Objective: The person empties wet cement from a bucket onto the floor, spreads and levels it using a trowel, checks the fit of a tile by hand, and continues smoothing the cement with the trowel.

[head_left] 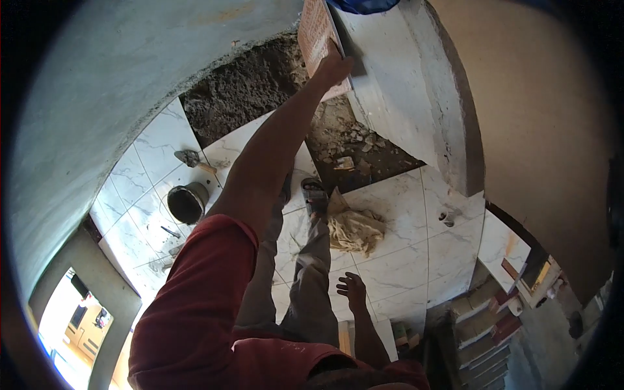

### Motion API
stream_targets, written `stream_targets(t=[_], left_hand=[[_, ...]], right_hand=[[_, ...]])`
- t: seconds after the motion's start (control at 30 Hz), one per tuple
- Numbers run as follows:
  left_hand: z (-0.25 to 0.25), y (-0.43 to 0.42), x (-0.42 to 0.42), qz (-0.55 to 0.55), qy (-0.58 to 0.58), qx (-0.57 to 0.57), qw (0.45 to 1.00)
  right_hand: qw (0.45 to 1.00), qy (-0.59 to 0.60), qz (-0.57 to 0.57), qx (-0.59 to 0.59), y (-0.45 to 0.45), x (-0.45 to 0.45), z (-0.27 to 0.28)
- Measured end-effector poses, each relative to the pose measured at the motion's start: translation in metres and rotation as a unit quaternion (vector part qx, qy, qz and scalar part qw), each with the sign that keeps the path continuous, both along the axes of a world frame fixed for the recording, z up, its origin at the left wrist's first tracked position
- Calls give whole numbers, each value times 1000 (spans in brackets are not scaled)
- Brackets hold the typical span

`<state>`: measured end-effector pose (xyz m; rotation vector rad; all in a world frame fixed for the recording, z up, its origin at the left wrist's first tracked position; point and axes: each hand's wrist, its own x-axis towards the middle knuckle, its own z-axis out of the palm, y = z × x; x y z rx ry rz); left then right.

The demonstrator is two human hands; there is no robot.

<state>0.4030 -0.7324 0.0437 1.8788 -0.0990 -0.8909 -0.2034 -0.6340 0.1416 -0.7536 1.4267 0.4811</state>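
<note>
My left hand [334, 67] reaches far forward and grips the edge of a tile [314, 32]. The tile stands upright with its reddish-brown back showing, close beside a whitish wall end [396, 71]. Below it lie dark wet mortar [244, 88] and a bare patch of rubble [354, 138]. My right hand [353, 289] hangs low near my right leg, fingers spread, holding nothing. Nearest to it on the floor is a crumpled beige cloth [356, 233], by my sandalled foot [314, 194].
A trowel [188, 158] and a dark bucket [186, 203] stand left on the marbled white floor tiles [396, 198]. A pen-like tool [170, 231] lies nearby. Stacked boxes or tiles [487, 325] are at lower right. A curved grey wall [110, 84] runs along the left.
</note>
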Motion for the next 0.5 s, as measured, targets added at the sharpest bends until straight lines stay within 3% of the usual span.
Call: stream_targets(t=[0.07, 0.13, 0.23, 0.33, 0.4, 0.47, 0.5], left_hand=[[-18, -2, 2, -10, 1, -3, 1000], [-33, -6, 5, -23, 3, -10, 1000], [-34, 7, -11, 3, -142, -31, 989], [-13, 43, -38, -31, -54, -64, 996], [-13, 80, -70, -52, -109, -11, 993], [-44, 136, -120, -39, -125, 14, 991], [-16, 164, -151, -12, -41, 59, 997]], right_hand=[[998, -26, -55, 27, -4, -19, -4], [999, 15, 49, -4, -10, -15, -3], [998, -4, 55, -14, -22, -2, -11], [994, -17, 99, -32, -29, 15, -29], [992, -21, 119, -33, -33, 39, -34], [985, -30, 168, -29, -37, 61, -45], [984, -32, 170, -30, -39, 72, -54]])
